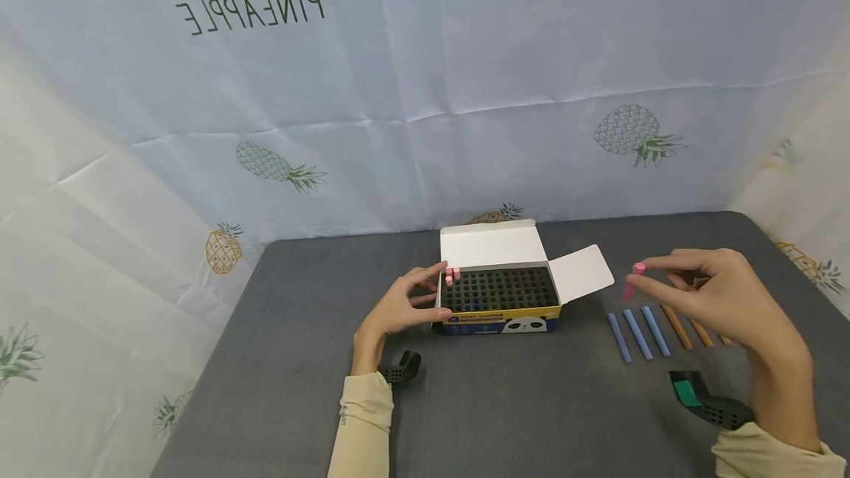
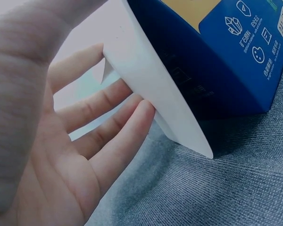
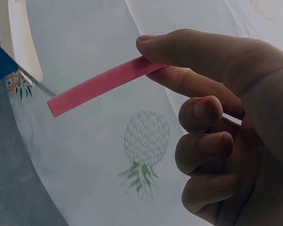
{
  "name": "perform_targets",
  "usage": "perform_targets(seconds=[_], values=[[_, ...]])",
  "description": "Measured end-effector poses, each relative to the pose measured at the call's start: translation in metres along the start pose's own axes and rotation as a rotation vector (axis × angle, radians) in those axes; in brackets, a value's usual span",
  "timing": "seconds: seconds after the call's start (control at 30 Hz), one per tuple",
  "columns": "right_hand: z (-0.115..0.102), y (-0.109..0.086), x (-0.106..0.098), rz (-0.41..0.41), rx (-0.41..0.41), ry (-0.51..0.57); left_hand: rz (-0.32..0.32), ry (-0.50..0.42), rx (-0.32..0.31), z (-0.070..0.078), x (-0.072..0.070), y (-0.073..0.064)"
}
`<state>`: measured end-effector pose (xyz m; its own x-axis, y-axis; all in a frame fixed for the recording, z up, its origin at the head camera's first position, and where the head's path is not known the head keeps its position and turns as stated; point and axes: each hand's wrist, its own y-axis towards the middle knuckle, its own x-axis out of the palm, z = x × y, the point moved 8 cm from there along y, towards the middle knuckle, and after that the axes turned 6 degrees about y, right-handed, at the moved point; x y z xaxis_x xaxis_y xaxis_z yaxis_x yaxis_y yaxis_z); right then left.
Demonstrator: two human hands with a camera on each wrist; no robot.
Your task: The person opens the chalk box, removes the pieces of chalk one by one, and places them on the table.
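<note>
A pink chalk stick (image 3: 101,87) is pinched between the thumb and index finger of my right hand (image 1: 727,301), raised over the right side of the table. The other fingers of that hand are curled in. An open box (image 1: 501,321) with a panda on its front holds a black tray full of round holes. Three pink sticks (image 1: 449,281) stand upright in the tray's far left corner. My left hand (image 1: 397,305) grips the box's left end, thumb at the front corner. In the left wrist view its fingers (image 2: 127,136) touch the white side flap (image 2: 151,70).
Three blue sticks (image 1: 637,334) and three orange sticks (image 1: 676,327) lie in a row on the grey table (image 1: 518,404), below my right hand. The white lid (image 1: 493,243) stands up behind the box, and a right flap (image 1: 581,274) sticks out. A pineapple-print cloth (image 1: 425,146) hangs behind.
</note>
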<state>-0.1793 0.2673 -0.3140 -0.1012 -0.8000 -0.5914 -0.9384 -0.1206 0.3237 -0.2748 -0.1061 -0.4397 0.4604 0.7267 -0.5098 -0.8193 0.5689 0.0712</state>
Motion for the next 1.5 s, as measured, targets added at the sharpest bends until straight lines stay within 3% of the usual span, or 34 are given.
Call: perform_targets(seconds=[0.23,0.47,0.8,1.07,1.3,1.5], values=[[0.007,-0.006,-0.015,0.079,-0.054,-0.048,0.003,-0.008,0.009,-0.001,0.001,-0.001],[0.022,-0.012,-0.029,0.135,-0.048,-0.084,0.007,-0.003,0.014,-0.001,0.001,-0.002],[0.034,-0.016,-0.048,0.227,-0.089,-0.057,0.008,-0.006,0.018,0.0,0.0,-0.002],[0.052,-0.022,-0.056,0.236,0.048,-0.128,-0.002,-0.003,0.007,0.001,0.0,-0.002],[0.063,-0.027,-0.066,0.285,0.073,-0.194,0.003,-0.003,-0.003,0.002,-0.001,-0.002],[0.079,-0.034,-0.067,0.246,0.152,-0.278,-0.006,-0.01,-0.005,0.002,0.0,-0.001]])
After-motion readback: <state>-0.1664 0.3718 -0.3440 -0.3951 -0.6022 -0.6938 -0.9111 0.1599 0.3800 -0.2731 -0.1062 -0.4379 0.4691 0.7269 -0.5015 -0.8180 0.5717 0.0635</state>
